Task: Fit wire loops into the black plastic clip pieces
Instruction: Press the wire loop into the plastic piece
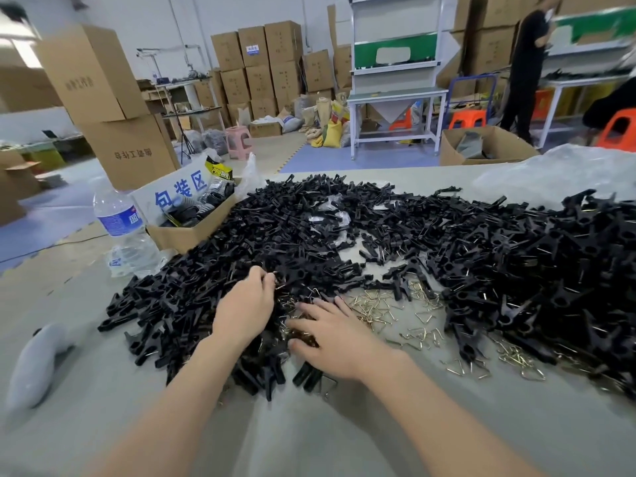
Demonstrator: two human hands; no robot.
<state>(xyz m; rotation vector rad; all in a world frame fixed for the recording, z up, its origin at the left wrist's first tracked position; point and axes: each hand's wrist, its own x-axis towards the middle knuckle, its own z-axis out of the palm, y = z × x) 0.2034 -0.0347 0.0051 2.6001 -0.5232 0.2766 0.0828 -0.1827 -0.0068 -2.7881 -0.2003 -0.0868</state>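
Fingers (316,311) of the right hand (332,339) lie spread flat on the wire loops (370,304), lower middle. The left hand (244,309) curls into the black clip pieces (275,228); I cannot tell what it holds. The loops are tangled, so many may lift together.

water bottle (121,224) beside cardboard box (192,232)

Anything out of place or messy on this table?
Nothing looks damaged. Crumpled clear plastic bags lie mixed into the black clip pile, with wire loops scattered loose at its near edge; the blue-lettered sign leans tilted in the cardboard box.
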